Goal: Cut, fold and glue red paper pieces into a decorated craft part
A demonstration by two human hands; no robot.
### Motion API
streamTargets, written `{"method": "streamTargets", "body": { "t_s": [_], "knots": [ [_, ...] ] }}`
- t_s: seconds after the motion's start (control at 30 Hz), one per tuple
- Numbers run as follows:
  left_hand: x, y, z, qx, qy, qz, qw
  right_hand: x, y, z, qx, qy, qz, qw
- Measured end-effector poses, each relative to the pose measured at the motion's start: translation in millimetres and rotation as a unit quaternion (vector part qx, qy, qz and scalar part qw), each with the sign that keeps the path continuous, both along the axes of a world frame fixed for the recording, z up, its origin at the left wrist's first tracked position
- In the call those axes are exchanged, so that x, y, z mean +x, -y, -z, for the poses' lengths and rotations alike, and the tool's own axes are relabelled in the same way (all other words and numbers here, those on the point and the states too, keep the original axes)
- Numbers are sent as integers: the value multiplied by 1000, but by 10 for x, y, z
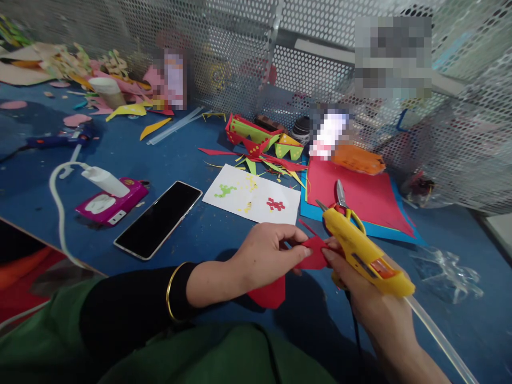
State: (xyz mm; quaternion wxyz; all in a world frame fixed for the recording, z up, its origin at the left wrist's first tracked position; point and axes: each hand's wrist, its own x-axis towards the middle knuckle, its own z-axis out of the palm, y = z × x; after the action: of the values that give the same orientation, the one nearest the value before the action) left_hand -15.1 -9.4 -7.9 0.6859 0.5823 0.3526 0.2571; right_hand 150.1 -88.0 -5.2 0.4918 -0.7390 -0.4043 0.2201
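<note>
Between thumb and fingers, my left hand (266, 256) pinches a piece of red paper (314, 255) low in the middle of the view. Part of the red sheet (272, 293) hangs below that hand. My right hand (360, 290) is wrapped round a yellow glue gun (366, 253) with a clear glue stick in its back; its thumb and finger also touch the right edge of the red paper. Just beyond the hands lies a white card (256, 194) with small green, yellow and red paper bits on it.
A black phone (160, 218) and a magenta socket block (114, 201) lie left. Scissors (341, 194) rest on red and blue sheets (360, 197) at right. Cut paper crowns (252, 136) and scraps stand behind the card, before a perforated metal screen (236, 48). Crumpled clear plastic (452, 274) lies far right.
</note>
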Motion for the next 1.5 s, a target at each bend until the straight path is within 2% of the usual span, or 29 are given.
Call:
{"method": "streamTargets", "body": {
  "t_s": [0.17, 0.3, 0.43, 0.73, 1.0, 1.27, 1.5],
  "knots": [
    [-13, -67, -57, -20, 16, -46, 999, -48, 65, -55, 25, 47, -1, 999],
    [-16, -109, -82, -36, 31, -83, 995, -86, 148, -122, 47, 130, -47, 989],
    [-24, -117, -74, -34, 59, -84, 994, -103, 167, -131, 52, 177, -94, 978],
    [-33, -153, -53, -5, 56, -110, 992, -110, 151, -116, 66, 193, -120, 972],
    [-35, -140, -49, 0, 50, -110, 993, -83, 149, -50, 52, 224, -131, 964],
    [-29, -150, -48, 5, 54, -106, 993, -80, 131, -66, 37, 201, -143, 968],
    [-29, -153, -43, 17, 53, -103, 993, -52, 101, -56, 55, 212, -162, 962]
  ]
}}
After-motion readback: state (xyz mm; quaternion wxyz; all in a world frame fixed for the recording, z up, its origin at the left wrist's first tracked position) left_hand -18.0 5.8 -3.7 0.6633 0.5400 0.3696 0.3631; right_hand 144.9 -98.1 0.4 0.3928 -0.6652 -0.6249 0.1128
